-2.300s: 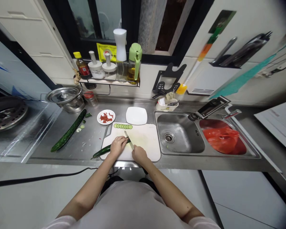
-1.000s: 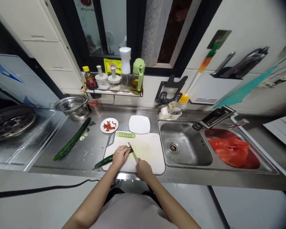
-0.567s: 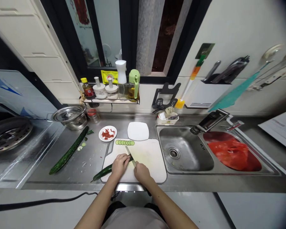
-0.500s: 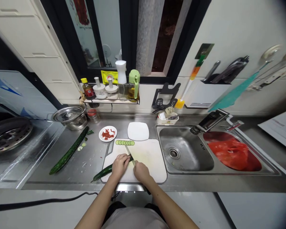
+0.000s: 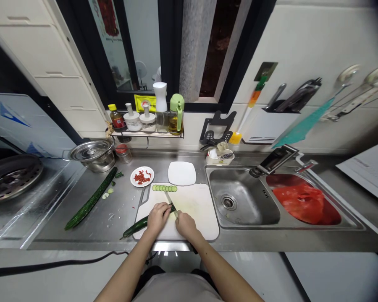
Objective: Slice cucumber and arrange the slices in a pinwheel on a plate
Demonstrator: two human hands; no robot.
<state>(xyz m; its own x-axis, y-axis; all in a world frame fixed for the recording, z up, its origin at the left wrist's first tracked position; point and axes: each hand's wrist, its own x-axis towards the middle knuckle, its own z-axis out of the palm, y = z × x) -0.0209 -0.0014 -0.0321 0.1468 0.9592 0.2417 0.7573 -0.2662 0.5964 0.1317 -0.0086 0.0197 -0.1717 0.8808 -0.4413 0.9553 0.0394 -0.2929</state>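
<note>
A white cutting board [image 5: 195, 205] lies on the steel counter in front of me. My left hand [image 5: 158, 216] is curled over a dark green cucumber [image 5: 135, 227] that sticks out past the board's left edge. My right hand [image 5: 184, 224] grips a knife [image 5: 170, 202] whose blade rests across the cucumber's cut end, beside my left fingers. A row of several cucumber slices [image 5: 164, 188] lies along the board's far edge.
A second whole cucumber [image 5: 91, 198] lies at the left with small offcuts [image 5: 106, 193]. A small plate of chopped red chili [image 5: 142, 176] and a white square plate [image 5: 182, 173] sit behind the board. Sink [image 5: 239, 201] at right, red basin [image 5: 302, 203] beyond, steel pot [image 5: 93, 153] at back left.
Both hands have stayed on the cucumber and knife, with the blade shifting only slightly at the cut end. The camera view tilted up a little.
</note>
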